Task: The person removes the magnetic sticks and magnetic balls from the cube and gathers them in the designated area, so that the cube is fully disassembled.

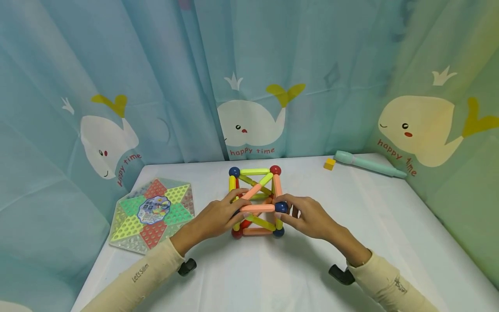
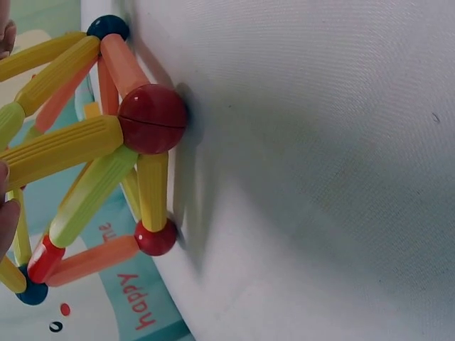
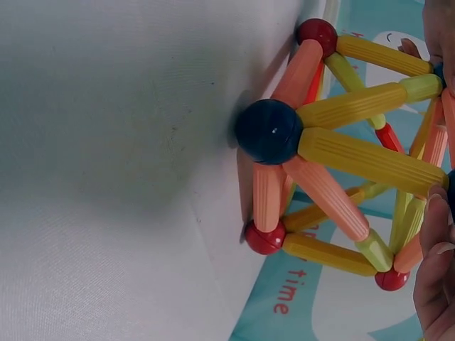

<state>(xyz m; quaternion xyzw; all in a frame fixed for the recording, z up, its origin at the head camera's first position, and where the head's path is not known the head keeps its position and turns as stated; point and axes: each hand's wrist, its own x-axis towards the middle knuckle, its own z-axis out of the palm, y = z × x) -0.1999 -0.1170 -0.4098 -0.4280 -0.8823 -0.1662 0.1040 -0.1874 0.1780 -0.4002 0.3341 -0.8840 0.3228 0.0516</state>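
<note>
A cube of magnetic sticks and balls (image 1: 255,171) stands on the table, with red and blue balls at its corners and diagonal sticks across its faces. My left hand (image 1: 220,215) grips its near upper left corner, mostly covering the ball there. At the near upper right corner, my right hand (image 1: 308,215) pinches a blue ball (image 1: 281,207) between thumb and fingers. An orange stick (image 1: 257,208) spans the two hands. The left wrist view shows a lower red ball (image 2: 153,118) on the table; the right wrist view shows a lower blue ball (image 3: 269,131).
A Chinese checkers board (image 1: 179,213) in a clear wrapper lies at the left. Toward the back right are a small yellow block (image 1: 329,164) and a mint-green stick-shaped object (image 1: 368,164). A whale-print curtain (image 1: 327,125) hangs around the white table (image 1: 249,277).
</note>
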